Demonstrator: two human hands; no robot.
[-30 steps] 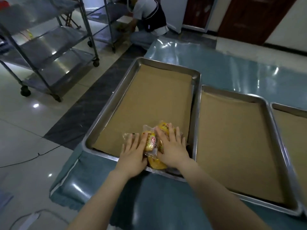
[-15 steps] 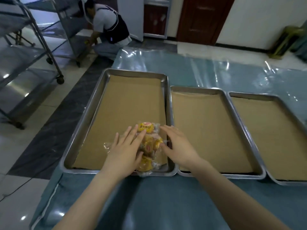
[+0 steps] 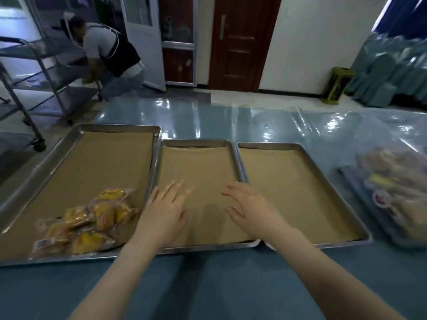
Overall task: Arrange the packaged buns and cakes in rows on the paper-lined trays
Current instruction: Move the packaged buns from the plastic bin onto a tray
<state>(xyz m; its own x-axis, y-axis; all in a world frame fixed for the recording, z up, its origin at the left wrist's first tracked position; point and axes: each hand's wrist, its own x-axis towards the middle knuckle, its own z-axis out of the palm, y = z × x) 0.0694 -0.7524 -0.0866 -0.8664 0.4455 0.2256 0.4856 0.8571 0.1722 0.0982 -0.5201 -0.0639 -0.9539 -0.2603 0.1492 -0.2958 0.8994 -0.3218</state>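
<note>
At the far left a wheeled metal rack stands on the floor, and another person crouches beside it, well apart from the work. On the blue-covered table three paper-lined trays lie side by side. The left tray holds the only goods laid out so far: a loose heap of packaged buns bunched in its near right corner, overlapping and not in rows. Just to the right of that heap the left hand hovers with fingers straight and spread, holding nothing, over the near left part of the middle tray. The right hand is likewise empty, its fingers loosely fanned above that tray's near right part; whether either hand touches the brown paper cannot be told. The right tray shows bare paper, and beyond it a large clear bag of more packets, blurred, rests on the table. The buns look light and soft inside slick, crinkly film, so they would likely slide easily on the paper and dent under a hard squeeze. A gentle hold across each packet's sides, or a pinch on a crimped end of the wrapper, seems the safest way to lift one; flat fingers could nudge it straight.
</note>
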